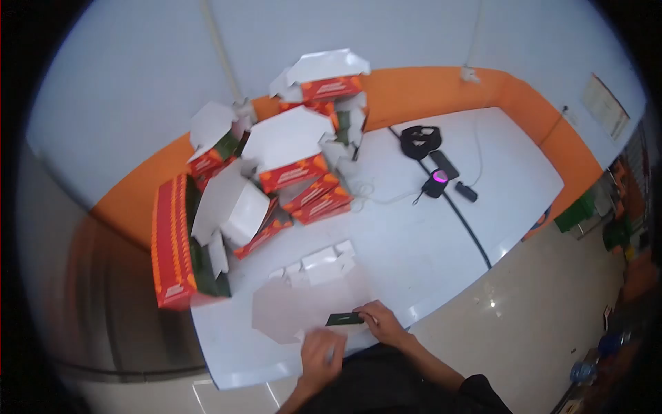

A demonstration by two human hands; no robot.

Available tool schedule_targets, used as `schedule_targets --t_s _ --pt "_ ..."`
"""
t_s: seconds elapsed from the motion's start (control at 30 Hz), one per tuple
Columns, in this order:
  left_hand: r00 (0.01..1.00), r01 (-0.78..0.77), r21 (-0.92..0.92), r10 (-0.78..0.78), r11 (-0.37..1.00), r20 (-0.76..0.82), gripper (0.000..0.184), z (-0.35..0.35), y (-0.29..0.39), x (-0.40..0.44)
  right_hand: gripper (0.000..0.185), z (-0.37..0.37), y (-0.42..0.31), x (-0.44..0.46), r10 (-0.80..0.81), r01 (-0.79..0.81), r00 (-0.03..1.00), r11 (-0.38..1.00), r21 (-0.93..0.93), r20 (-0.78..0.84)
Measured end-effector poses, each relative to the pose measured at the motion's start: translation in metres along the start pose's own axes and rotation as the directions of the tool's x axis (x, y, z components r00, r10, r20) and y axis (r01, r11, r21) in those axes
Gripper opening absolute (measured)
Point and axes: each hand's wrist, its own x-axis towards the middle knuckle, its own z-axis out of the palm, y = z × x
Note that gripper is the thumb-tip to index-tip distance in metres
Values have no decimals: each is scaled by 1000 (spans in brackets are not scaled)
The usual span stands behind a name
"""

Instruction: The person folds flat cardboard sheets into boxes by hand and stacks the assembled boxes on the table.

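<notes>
A flat cardboard box blank lies on the near part of the table, its pale inside facing up and its cut flaps pointing away from me. My right hand pinches a raised flap with a dark green face at the blank's near edge. Close to the left end of that flap is my left hand, curled and blurred by motion. Whatever sits between its fingers is too smeared to make out.
Several folded red and orange boxes with open white lids are piled at the back left. A long red box stands by the left edge. Black devices, a coiled strap and cables lie at the right. An orange panel borders the table's back.
</notes>
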Motion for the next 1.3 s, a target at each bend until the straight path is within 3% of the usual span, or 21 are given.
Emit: schedule_targets --t_s 0.07,0.1,0.13,0.17,0.23,0.27,0.37,0.47,0.57,0.67,0.87,0.97,1.07,1.17,1.23,1.3 --pt "973 -32 -313 102 949 209 9 -12 1 -28 20 -5 -7 3 100 -93 994 987 132 -47" --pt "957 134 -329 -36 935 288 8 0 -32 -69 23 -7 -8 5 156 -147 987 968 204 -32" --pt "788 575 -159 -491 802 372 16 7 -58 -99 25 -10 -11 8 166 -158 986 960 231 -17" --pt "813 582 -287 -549 761 193 16 17 -69 -91 27 -9 -14 12 177 -176 984 948 267 20" --pt "717 523 -520 -678 676 -161 17 27 -84 -87 26 -4 -14 20 166 -180 983 959 219 79" --pt "694 289 -668 -631 686 -347 14 36 -89 -70 25 -2 -17 19 185 -205 975 963 177 123" --pt "790 397 -512 -568 762 -232 15 33 -96 -47 25 7 -23 18 218 -234 967 966 114 134" --pt "912 324 -155 -351 933 -211 19 30 -84 -21 26 15 -21 19 182 -189 981 972 138 65" --pt "955 224 -69 -233 972 -185 26 32 -85 -7 27 13 -15 20 175 -180 983 972 154 48" --pt "984 177 73 -174 982 -38 34 28 -86 0 27 3 -17 17 191 -203 977 968 149 90" --pt "979 189 53 -184 980 -91 29 40 -82 4 29 -4 -18 19 107 -119 988 987 107 113" --pt "898 277 -101 -295 955 -325 25 48 -76 2 30 -5 -22 16 68 -83 990 989 120 125" --pt "948 285 8 -280 958 -154 19 34 -64 0 28 -6 -30 14 7 -21 992 994 108 122" --pt "955 297 -90 -295 950 39 21 25 -61 -8 25 -6 -29 12 -69 61 990 996 65 121" --pt "962 261 10 -261 965 85 23 19 -52 -5 22 -3 -33 10 -146 142 986 989 43 86" --pt "973 186 63 -193 981 128 24 11 -48 -3 22 3 -36 8 -91 93 987 996 -10 130"
